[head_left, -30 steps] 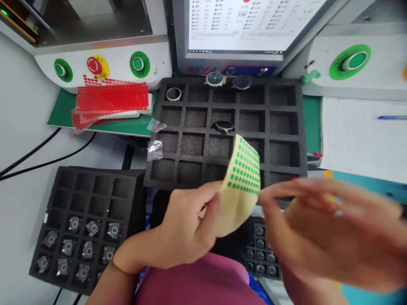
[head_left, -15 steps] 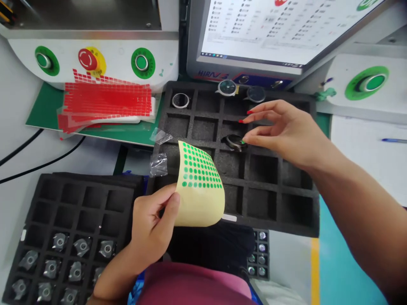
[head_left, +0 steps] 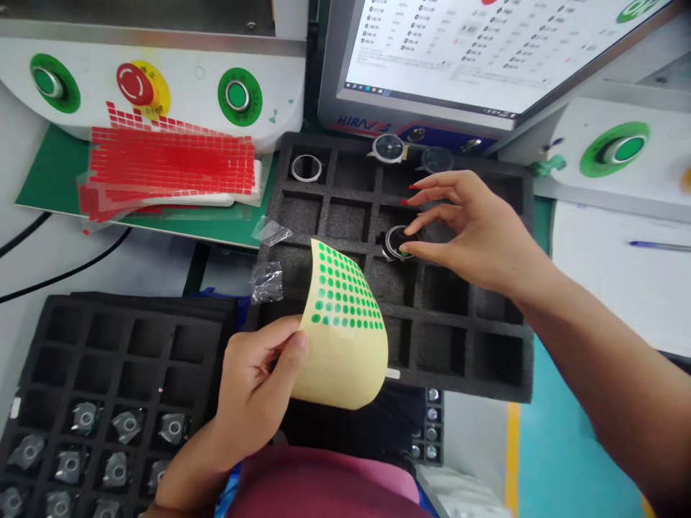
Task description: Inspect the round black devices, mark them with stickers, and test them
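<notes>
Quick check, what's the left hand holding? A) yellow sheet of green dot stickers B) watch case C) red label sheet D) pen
A: the left hand pinches the curled yellow sticker sheet at its edge, while the right hand has its fingertips on the watch case in the foam tray.

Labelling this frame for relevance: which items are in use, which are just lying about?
In use:
left hand holding green-dot sticker sheet
right hand on round watch case
black foam tray

Lying about:
red label sheets
second foam tray
pen
monitor
</notes>
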`<act>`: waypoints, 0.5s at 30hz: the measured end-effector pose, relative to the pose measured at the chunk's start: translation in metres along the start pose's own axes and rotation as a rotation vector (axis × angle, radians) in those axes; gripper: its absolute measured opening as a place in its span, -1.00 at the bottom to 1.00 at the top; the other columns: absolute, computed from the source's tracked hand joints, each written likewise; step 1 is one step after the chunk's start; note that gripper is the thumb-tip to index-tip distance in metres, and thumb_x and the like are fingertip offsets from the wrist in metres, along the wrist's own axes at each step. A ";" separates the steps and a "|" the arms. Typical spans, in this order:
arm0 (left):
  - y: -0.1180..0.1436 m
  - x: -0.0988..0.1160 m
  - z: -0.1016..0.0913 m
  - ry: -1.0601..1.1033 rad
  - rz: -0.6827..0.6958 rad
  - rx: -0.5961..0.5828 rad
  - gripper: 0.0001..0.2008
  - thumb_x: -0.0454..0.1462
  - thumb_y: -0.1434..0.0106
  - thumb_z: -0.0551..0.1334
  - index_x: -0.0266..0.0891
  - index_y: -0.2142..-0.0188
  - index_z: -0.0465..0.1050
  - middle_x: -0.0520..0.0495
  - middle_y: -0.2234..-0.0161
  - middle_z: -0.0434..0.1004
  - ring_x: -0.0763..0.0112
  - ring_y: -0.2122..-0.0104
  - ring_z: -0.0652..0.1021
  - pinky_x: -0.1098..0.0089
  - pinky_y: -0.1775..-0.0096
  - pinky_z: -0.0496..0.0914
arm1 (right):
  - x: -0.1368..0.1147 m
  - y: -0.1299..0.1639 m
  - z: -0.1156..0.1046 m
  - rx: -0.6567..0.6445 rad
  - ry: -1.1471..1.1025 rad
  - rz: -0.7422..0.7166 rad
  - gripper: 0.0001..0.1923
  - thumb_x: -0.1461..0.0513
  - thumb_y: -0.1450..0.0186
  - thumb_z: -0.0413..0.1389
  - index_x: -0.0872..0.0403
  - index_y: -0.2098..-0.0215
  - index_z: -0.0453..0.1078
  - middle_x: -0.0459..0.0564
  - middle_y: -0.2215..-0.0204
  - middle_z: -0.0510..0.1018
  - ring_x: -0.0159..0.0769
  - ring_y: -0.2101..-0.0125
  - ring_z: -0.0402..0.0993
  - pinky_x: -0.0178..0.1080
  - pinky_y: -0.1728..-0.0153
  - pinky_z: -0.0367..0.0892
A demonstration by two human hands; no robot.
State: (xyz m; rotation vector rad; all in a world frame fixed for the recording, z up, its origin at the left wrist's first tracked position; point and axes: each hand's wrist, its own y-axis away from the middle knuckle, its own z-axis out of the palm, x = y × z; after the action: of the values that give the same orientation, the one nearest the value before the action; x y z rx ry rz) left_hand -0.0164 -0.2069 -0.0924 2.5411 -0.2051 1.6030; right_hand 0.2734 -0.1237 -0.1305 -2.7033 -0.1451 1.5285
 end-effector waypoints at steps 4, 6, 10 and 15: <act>0.000 0.000 -0.002 0.021 0.025 -0.004 -0.75 -0.34 -0.36 0.19 -0.21 0.35 0.67 0.09 0.65 0.35 0.56 0.64 0.35 0.58 0.61 0.21 | 0.002 0.002 -0.008 0.001 -0.004 -0.121 -0.41 0.20 -0.10 0.37 -0.16 -0.06 0.33 -0.07 0.02 0.51 -0.12 0.19 0.61 0.06 0.00 0.53; 0.000 0.001 -0.004 0.053 0.038 -0.019 -0.74 -0.35 -0.36 0.18 -0.20 0.31 0.68 0.09 0.65 0.38 0.56 0.63 0.38 0.60 0.61 0.22 | 0.004 0.000 -0.012 -0.095 -0.038 -0.152 -0.38 0.20 -0.13 0.34 -0.16 -0.12 0.29 -0.04 -0.07 0.47 -0.07 0.07 0.60 0.09 -0.05 0.51; 0.002 0.005 -0.004 0.091 -0.031 -0.012 -0.74 -0.32 -0.36 0.18 -0.19 0.27 0.70 0.06 0.61 0.48 0.50 0.61 0.44 0.57 0.58 0.28 | 0.005 -0.008 -0.016 -0.327 -0.003 -0.125 -0.30 0.22 -0.12 0.29 -0.14 -0.20 0.21 0.02 -0.20 0.42 -0.01 -0.03 0.56 0.13 -0.10 0.48; 0.011 0.004 -0.003 0.122 -0.193 0.072 -0.79 -0.28 -0.34 0.24 -0.18 0.27 0.70 0.07 0.60 0.46 0.49 0.58 0.42 0.56 0.55 0.29 | 0.000 -0.017 -0.019 -0.393 0.042 -0.122 -0.20 0.31 -0.03 0.27 -0.04 -0.24 0.23 0.07 -0.17 0.46 -0.02 0.06 0.61 0.07 -0.05 0.52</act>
State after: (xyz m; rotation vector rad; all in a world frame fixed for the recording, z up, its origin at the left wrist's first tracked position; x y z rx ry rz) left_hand -0.0193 -0.2178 -0.0871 2.4161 0.1094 1.7096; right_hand 0.2885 -0.1061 -0.1200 -2.9405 -0.6622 1.5460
